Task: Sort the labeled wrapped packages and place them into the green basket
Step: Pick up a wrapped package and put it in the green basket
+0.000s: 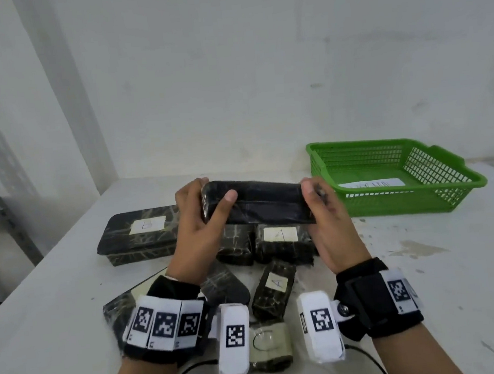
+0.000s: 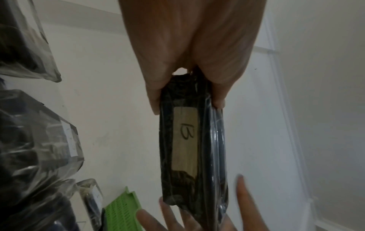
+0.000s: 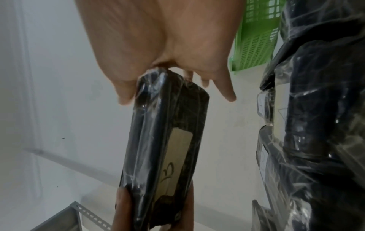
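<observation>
**Both hands grip a B-labeled package above the counter**

Nearest you, at 6 o'clock in the head view, a small package labeled C [image 1: 268, 342] lies on the counter [image 1: 429, 274] between your wrists. Your left hand [image 1: 196, 222] wraps the left end of the held package [image 1: 259, 202], thumb across its near face and fingers behind. Your right hand [image 1: 328, 215] clamps the right end the same way. The package is lifted clear of the others, its long axis running from 9 to 3 o'clock. Its B label [image 2: 185, 140] faces away from you, as the wrist views show. The green basket [image 1: 456, 184] sits on the counter at 2 o'clock, apart from the package. Another B package [image 1: 136, 236] lies at 10 o'clock.
</observation>
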`<state>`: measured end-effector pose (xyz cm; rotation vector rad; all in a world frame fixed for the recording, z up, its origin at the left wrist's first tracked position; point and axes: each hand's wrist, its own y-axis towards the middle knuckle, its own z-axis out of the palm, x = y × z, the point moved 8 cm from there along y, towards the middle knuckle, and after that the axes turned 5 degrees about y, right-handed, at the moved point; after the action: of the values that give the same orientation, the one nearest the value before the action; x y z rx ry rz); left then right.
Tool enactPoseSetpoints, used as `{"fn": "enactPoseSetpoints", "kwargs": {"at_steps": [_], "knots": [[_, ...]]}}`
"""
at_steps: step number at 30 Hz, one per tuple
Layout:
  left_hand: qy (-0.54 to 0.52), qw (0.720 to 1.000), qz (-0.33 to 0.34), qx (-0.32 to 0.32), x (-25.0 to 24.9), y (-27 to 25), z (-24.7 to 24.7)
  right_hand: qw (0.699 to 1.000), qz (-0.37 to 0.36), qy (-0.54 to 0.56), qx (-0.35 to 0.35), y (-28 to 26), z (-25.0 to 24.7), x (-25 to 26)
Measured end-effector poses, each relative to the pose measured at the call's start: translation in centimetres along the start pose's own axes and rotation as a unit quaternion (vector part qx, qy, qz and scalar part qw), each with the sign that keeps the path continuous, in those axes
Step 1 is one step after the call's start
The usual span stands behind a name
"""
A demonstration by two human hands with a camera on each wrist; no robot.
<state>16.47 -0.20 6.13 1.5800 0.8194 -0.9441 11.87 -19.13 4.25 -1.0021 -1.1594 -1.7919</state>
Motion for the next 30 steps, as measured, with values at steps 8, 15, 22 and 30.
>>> {"fn": "enactPoseSetpoints", "kwargs": {"at_steps": [8, 15, 22, 30], "knots": [[-0.014, 0.999, 0.011, 0.049, 1.8, 1.6, 1.0, 0.992, 0.059, 0.114, 0.014, 0.6, -2.4, -3.2], [-0.048, 0.996, -0.033, 0.075, 3.4, 1.2, 1.7, 0.988, 0.044, 0.15, -0.016, 0.7, -3.5, -3.8], [-0.091, 0.995, 0.018, 0.019, 1.2, 0.1, 1.1, 0.987, 0.097, 0.125, 0.038, 0.1, -1.8, -4.1], [-0.025, 0.998, 0.02, 0.06, 0.4, 0.5, 1.8, 0.99, 0.05, 0.125, 0.048, 0.1, -2.2, -2.9]]}}
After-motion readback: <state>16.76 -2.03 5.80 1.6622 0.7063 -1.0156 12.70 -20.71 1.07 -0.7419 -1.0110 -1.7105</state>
